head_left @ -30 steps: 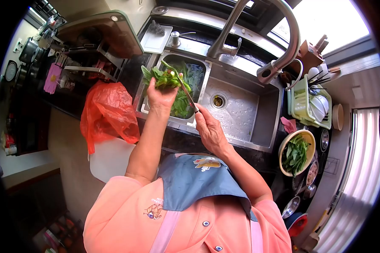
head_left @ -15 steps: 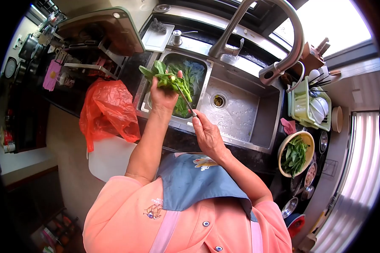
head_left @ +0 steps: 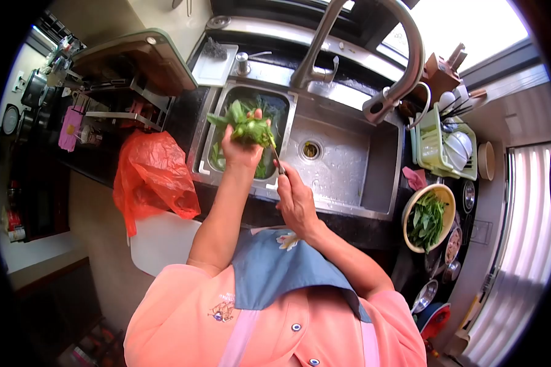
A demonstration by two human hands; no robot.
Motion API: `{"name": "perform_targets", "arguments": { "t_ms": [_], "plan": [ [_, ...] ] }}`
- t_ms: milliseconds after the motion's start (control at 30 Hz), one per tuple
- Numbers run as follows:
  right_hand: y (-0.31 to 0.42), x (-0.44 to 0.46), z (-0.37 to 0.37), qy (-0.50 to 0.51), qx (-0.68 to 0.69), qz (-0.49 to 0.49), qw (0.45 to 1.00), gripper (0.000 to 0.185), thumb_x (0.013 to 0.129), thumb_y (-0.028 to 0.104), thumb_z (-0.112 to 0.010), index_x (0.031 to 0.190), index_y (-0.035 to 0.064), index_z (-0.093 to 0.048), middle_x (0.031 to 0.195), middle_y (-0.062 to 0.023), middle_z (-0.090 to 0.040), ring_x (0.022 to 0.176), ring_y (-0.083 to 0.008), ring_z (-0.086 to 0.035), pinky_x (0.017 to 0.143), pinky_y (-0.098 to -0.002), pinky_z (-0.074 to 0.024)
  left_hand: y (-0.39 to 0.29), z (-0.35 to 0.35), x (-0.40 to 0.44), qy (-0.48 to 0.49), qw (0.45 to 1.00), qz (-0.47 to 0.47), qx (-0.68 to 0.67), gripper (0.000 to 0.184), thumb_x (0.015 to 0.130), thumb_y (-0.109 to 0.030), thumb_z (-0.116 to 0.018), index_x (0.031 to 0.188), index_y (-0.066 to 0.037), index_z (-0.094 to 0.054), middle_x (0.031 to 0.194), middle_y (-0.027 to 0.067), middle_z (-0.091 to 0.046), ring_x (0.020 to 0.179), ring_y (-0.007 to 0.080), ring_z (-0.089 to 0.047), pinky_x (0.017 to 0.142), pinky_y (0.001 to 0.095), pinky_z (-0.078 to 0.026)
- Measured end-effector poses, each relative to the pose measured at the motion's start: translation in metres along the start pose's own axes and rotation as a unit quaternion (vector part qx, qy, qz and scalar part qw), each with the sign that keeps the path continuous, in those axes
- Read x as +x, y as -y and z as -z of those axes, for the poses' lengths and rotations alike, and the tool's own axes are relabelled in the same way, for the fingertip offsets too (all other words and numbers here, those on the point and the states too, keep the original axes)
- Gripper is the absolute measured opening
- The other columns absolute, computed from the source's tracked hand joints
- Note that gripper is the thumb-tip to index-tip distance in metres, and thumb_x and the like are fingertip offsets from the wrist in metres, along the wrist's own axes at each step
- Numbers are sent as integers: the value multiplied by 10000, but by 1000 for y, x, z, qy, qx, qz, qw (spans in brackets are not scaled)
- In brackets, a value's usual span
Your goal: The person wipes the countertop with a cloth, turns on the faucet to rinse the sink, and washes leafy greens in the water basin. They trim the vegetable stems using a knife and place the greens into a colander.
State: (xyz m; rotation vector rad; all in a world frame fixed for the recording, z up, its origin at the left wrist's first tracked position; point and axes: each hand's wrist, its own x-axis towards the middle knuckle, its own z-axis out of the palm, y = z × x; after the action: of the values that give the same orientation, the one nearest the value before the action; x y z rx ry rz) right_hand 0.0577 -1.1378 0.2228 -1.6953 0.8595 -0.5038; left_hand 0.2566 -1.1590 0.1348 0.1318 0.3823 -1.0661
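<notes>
My left hand [head_left: 242, 150] is wrapped around a bunch of leafy greens [head_left: 249, 129], held above the left sink basin [head_left: 289, 116]. The stems of the bunch point right. In my right hand [head_left: 297, 200] is a small knife [head_left: 277, 155], its handle mostly covered by my fingers. The blade reaches up to the stem ends, though I cannot tell whether it is cutting into them. Beneath the bunch, more greens [head_left: 274, 110] lie in water in the basin.
The right basin [head_left: 340, 165] has a drain [head_left: 311, 150] under a tall faucet [head_left: 404, 79]. A bowl of greens [head_left: 427, 220] and a dish rack [head_left: 438, 147] stand at right. A red plastic bag [head_left: 156, 177] sits at left, near a soap dispenser [head_left: 243, 63] and a knife block [head_left: 441, 74].
The knife blade has shifted from across the bunch to the stem ends at its right. The bunch has turned slightly in my left hand. The view has moved a little.
</notes>
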Motion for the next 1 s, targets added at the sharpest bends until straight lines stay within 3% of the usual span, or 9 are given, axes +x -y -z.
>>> {"name": "perform_targets", "arguments": {
  "t_ms": [33,67,133,200,333,433,600,733,1000],
  "plan": [
    [1,-1,2,-12,18,28,999,383,1082,243,-491,1439,106,-500,664,-69,-554,561,-168,-588,545,-331,-487,-6,0,3,-40,999,-10,11,536,1069,-444,-310,1204,-36,-629,1175,233,-651,1122,372,-628,922,528,-540],
    [1,-6,3,-23,37,51,998,385,1081,238,-496,1442,105,-496,691,-56,-559,567,-153,-586,553,-314,-492,-18,12,5,60,998,23,10,455,1046,-381,-393,1192,-32,-646,1167,186,-695,1111,362,-664,1039,545,-488],
    [0,-5,8,-35,60,98,993,389,1081,233,-502,1444,95,-484,779,-34,-568,594,-120,-583,584,-272,-503,-21,20,13,-14,1000,-14,6,497,1059,-422,-341,1135,-33,-640,1034,163,-698,1021,329,-678,950,526,-524],
    [-4,4,9,-32,57,80,995,343,1080,237,-500,1385,80,-521,716,-52,-563,592,-155,-596,590,-299,-507,-16,18,8,-96,994,-50,1,501,1063,-449,-359,1070,-34,-639,879,111,-700,895,276,-695,921,512,-546],
    [9,20,21,16,-56,11,998,290,1067,244,-522,1306,89,-575,674,-110,-591,597,-277,-633,600,-361,-519,-13,5,-2,-11,998,-48,28,558,1051,-531,-397,1022,-23,-625,782,71,-630,768,233,-648,913,462,-563],
    [22,20,24,-2,-131,79,988,285,1040,244,-567,1299,127,-594,745,-149,-644,659,-356,-656,607,-411,-525,-18,1,-5,2,998,-30,54,546,1048,-543,-410,1032,-36,-611,738,48,-574,696,213,-598,861,436,-562],
    [19,22,27,22,-217,147,965,315,992,192,-629,1303,142,-617,886,-160,-700,773,-347,-696,647,-418,-542,-26,-8,-6,-47,993,65,82,532,1027,-566,-486,1072,-43,-574,623,-5,-502,526,173,-510,595,314,-527],
    [18,18,27,55,-251,152,954,326,978,162,-642,1303,140,-627,965,-168,-721,835,-341,-713,681,-413,-560,-23,-6,-6,-36,986,60,151,535,1035,-576,-462,1077,-55,-575,619,-6,-496,516,179,-505,561,320,-506],
    [14,10,30,58,-321,185,927,326,994,258,-626,1318,226,-602,751,-91,-610,625,-315,-648,550,-439,-525,-28,-2,-8,-25,973,75,217,539,1031,-579,-473,1056,-62,-621,655,-14,-490,505,136,-455,501,306,-439]
  ]
}}
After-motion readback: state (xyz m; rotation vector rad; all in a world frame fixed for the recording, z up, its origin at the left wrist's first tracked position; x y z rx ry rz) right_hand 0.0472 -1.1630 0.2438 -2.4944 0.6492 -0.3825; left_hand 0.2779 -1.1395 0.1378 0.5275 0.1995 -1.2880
